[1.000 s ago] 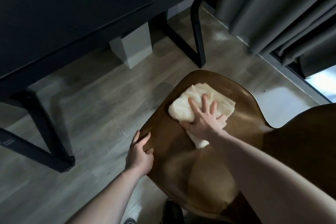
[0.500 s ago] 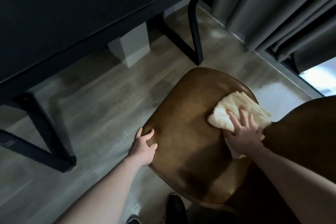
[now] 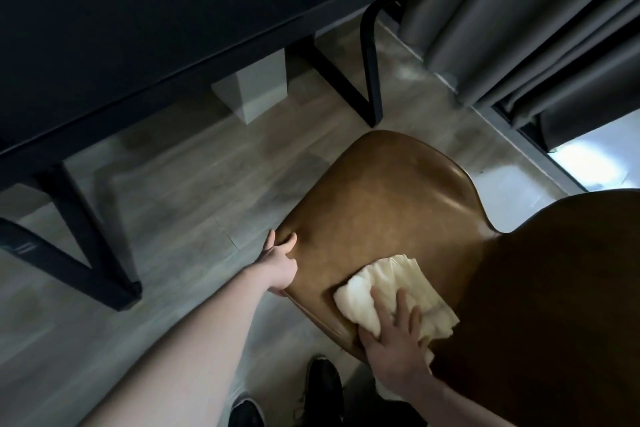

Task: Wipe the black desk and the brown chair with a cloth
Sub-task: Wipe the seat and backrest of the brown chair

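The brown chair stands on the floor in front of me, its seat glossy and its dark backrest at the right. A crumpled cream cloth lies on the near part of the seat. My right hand presses flat on the cloth with fingers spread. My left hand grips the seat's left edge, thumb on top. The black desk fills the upper left, its top seen edge-on.
Black desk legs stand on the wood floor at left and centre. A grey block sits under the desk. Grey curtains hang at the upper right beside a bright window strip. My dark shoes are at the bottom.
My right hand has swept the cloth from the seat's middle to its right rim, then back toward the near edge. My left hand has kept its grip on the seat edge.
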`<action>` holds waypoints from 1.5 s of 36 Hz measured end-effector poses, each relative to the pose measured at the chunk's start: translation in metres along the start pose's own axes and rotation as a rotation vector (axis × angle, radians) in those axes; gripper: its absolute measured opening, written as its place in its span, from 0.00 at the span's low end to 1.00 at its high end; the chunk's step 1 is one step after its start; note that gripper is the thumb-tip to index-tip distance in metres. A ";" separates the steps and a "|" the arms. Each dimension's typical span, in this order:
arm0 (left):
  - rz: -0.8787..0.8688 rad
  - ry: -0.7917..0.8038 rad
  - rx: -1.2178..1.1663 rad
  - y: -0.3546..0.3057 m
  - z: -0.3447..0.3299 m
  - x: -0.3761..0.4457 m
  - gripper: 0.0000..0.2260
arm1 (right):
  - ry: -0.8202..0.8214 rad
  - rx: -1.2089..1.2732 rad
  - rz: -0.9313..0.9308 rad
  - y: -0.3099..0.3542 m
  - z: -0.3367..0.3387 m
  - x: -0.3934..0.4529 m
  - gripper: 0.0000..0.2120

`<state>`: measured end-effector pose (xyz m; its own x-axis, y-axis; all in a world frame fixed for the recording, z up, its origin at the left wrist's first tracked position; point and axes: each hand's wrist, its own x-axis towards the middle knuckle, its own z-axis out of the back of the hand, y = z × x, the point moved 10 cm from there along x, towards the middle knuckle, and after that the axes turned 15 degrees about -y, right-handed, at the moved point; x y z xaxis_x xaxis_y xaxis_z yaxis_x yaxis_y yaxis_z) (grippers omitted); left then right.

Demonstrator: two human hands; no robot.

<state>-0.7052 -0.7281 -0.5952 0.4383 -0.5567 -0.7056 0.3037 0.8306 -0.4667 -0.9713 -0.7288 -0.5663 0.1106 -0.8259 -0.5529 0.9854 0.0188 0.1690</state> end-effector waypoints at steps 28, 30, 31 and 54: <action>-0.015 -0.053 -0.114 0.011 -0.003 0.021 0.26 | -0.192 -0.106 0.274 0.104 0.108 0.195 0.31; -0.038 -0.050 -0.084 0.009 -0.004 0.020 0.26 | -0.230 -0.124 0.225 0.078 0.118 0.197 0.31; -0.059 -0.051 -0.054 0.008 -0.004 0.020 0.26 | -0.250 -0.126 0.198 0.065 0.121 0.195 0.31; -0.101 -0.086 -0.039 -0.004 0.009 0.004 0.25 | -0.152 -0.015 0.009 0.021 0.015 0.039 0.36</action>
<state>-0.6967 -0.7339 -0.5914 0.4785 -0.6346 -0.6069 0.3172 0.7694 -0.5544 -0.9477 -0.7690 -0.5724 0.0996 -0.9015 -0.4213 0.9865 0.0341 0.1602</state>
